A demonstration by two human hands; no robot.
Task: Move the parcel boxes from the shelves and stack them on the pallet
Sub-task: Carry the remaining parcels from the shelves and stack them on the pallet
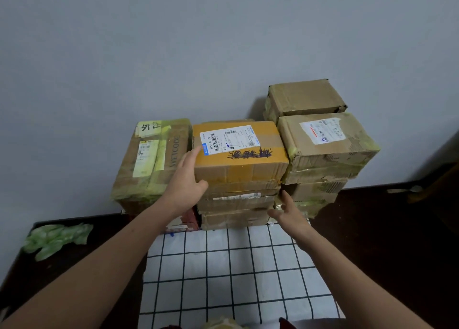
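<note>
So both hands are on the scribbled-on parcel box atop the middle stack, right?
No, only the left hand is on the scribbled-on parcel box atop the middle stack; the head view shows the right hand open lower down, clear of it.

Dim, flat, cool grey cast. Soft shadow on wall (pixel 223 43) beside rear box (pixel 305 96). Floor (pixel 397 229) nearly black. Wide-angle bowing at edges; slightly soft throughout.

Before us lies a white checked cloth (pixel 236 266), brown cardboard boxes (pixel 238 164) stacked behind it, green plastic wrap (pixel 57 237) at our left
</note>
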